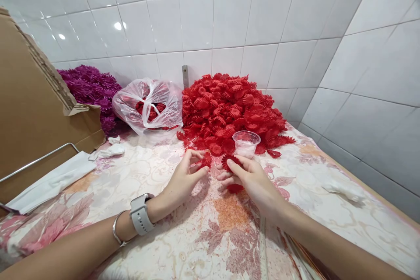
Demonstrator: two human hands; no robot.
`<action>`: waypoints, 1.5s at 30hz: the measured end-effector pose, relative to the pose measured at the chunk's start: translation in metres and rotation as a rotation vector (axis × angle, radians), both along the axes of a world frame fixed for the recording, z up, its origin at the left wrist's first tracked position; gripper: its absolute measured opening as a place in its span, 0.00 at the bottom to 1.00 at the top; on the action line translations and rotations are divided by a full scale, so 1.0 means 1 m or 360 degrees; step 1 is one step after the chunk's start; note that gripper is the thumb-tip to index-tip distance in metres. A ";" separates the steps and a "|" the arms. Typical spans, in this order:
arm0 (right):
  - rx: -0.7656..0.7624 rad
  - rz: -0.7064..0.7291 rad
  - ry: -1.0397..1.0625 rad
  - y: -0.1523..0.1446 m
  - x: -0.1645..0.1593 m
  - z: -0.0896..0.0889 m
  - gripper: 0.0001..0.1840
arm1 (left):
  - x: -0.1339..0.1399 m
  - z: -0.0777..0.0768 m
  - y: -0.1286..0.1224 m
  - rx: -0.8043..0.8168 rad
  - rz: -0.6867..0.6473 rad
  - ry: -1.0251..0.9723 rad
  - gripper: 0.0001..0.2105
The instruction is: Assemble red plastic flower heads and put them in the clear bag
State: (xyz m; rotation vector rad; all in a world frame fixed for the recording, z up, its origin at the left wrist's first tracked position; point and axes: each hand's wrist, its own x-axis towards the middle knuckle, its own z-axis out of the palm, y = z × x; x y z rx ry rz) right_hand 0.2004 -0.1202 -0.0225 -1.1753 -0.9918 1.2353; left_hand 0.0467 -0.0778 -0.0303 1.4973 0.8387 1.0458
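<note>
My left hand [187, 174], with a grey-banded watch at its wrist, curls its thumb and fingers around the edge of a red scalloped fabric flower [206, 160]. Close by on the right, my right hand [254, 177] pinches a darker red fabric flower [229, 162] between thumb and fingers. A small gap separates the two hands. Just behind my right hand stands a clear plastic cup [246, 143] with whitish contents. Beyond both hands rises a large heap of red fabric flowers [229, 105]. Another red piece [235, 188] shows beneath my right hand, partly hidden by its fingers.
A tied clear plastic bag [149, 105] with red pieces sits left of the heap. Purple fabric flowers [90, 89] are piled behind a cardboard box [39, 78]. Crumpled white scraps [108, 152] lie on the floral tablecloth [157, 251]. Tiled walls [197, 17] bound the back and right.
</note>
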 end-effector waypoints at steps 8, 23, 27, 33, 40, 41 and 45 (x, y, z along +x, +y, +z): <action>-0.0008 0.0152 -0.0137 0.000 -0.001 -0.001 0.06 | -0.004 0.002 0.005 0.0320 0.0009 0.0264 0.05; 0.0311 0.0065 -0.0902 -0.007 0.001 -0.004 0.15 | -0.001 0.006 -0.006 -0.0180 -0.0468 0.0106 0.08; 0.0407 0.0154 -0.0957 -0.005 0.002 -0.006 0.10 | 0.001 0.007 -0.004 -0.0374 -0.0405 0.0025 0.07; 0.0174 0.0192 -0.0258 0.000 -0.002 -0.008 0.11 | 0.004 0.005 -0.003 -0.0490 -0.0377 -0.0240 0.05; 0.0083 0.0081 0.0084 -0.001 -0.005 -0.006 0.12 | 0.007 0.008 -0.006 -0.0635 -0.0421 -0.0420 0.09; 0.0073 0.0063 0.0099 -0.001 -0.005 -0.005 0.12 | 0.008 0.009 -0.006 -0.0686 -0.0391 -0.0446 0.09; 0.0032 0.0058 0.0147 -0.003 -0.007 -0.003 0.10 | 0.009 0.009 -0.006 -0.0819 -0.0325 -0.0521 0.10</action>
